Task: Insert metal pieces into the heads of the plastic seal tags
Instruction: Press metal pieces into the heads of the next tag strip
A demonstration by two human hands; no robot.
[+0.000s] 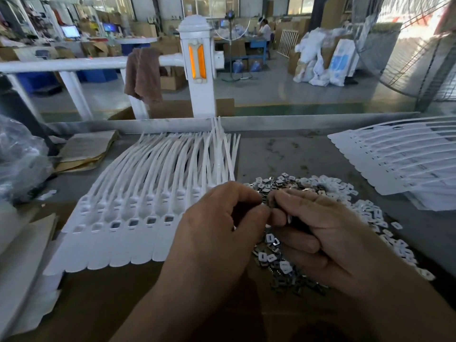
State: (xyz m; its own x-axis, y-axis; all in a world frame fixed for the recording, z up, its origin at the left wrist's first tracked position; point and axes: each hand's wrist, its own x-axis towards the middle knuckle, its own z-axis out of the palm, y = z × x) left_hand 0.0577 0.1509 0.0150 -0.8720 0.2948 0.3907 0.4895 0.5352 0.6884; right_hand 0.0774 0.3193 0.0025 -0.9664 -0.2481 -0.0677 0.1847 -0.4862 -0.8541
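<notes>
Pinching together over the left edge of the heap of metal pieces (308, 186), the left hand (214, 233) and right hand (320, 230) meet at their tips. Both sets of fingers are curled narrow, thumb against forefinger, and nip a single piece (269, 204) between them. Whether the right palm holds more cannot be told.

The heap is a loose scatter of small, flat, squarish clips. Some are dull grey steel and some are white, each with a hole in the middle. It lies on a scuffed grey table (283, 149).

Left of the heap lies a row of plastic seal tags (138, 218), smooth white and side by side. Their flat rounded tabs point towards the person, and their thin ribbed tails curve away. Each head has a square socket. Those nearer the heap show a dark insert, while the two farthest look plain white.

Beyond the heap to the right sits a second stack of tags (394, 156). Brown cardboard (98, 292) lies in front of the heap.
</notes>
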